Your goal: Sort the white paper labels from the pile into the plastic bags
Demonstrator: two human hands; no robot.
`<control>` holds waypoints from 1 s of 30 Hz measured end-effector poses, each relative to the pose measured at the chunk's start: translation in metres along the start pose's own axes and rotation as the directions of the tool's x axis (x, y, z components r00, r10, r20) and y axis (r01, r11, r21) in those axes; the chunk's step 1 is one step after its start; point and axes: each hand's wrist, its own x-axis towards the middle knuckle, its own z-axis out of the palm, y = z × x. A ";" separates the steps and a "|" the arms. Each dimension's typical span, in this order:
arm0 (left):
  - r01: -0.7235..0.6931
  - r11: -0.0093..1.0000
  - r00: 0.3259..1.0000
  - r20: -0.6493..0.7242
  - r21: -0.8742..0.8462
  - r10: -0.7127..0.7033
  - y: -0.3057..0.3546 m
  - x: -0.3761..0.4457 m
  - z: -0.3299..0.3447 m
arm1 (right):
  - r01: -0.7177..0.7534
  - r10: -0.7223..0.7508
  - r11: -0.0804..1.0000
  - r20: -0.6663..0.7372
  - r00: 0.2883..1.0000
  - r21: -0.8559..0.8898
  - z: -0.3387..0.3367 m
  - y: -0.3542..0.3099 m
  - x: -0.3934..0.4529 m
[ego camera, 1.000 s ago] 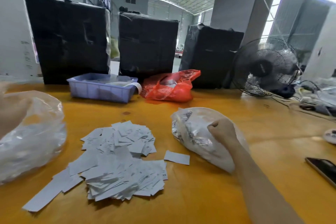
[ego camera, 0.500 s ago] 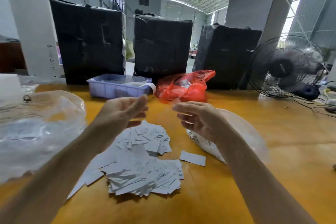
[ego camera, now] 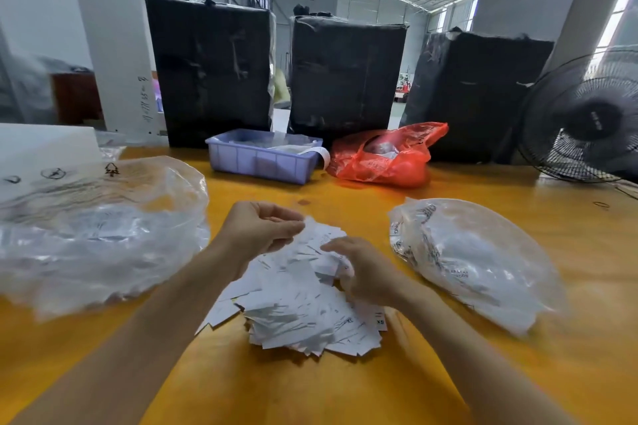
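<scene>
A pile of white paper labels [ego camera: 297,314] lies on the yellow table [ego camera: 345,390] in front of me. My left hand [ego camera: 259,228] hovers over the pile's far edge, its fingers curled and pinching at a label there. My right hand [ego camera: 359,272] rests on the pile's right side, fingers bent down onto the papers. A large clear plastic bag [ego camera: 100,228] lies at the left. A second clear plastic bag [ego camera: 473,259] with labels inside lies at the right.
A lilac plastic bin [ego camera: 262,162] and a red plastic bag [ego camera: 383,159] sit at the table's far side, before three black-wrapped boxes [ego camera: 345,79]. A black fan [ego camera: 587,121] stands at the far right. A white box [ego camera: 45,148] sits far left.
Both hands have come down from mid-air onto the label pile. A second ago the right hand was at the right bag and the left hand at the left bag.
</scene>
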 end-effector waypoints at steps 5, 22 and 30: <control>-0.004 0.996 1.000 -0.027 -0.087 0.002 0.000 0.000 0.002 | 0.035 -0.055 0.990 -0.146 0.988 -0.135 0.011 -0.003 0.006; 0.068 0.974 0.997 0.040 -0.216 -0.061 0.002 -0.007 0.009 | -0.190 0.273 0.099 0.157 0.949 0.977 -0.039 -0.020 -0.011; 0.008 0.976 0.999 0.046 -0.216 0.002 0.004 -0.013 0.018 | -0.009 0.235 0.414 -0.097 0.967 0.910 -0.046 -0.041 -0.013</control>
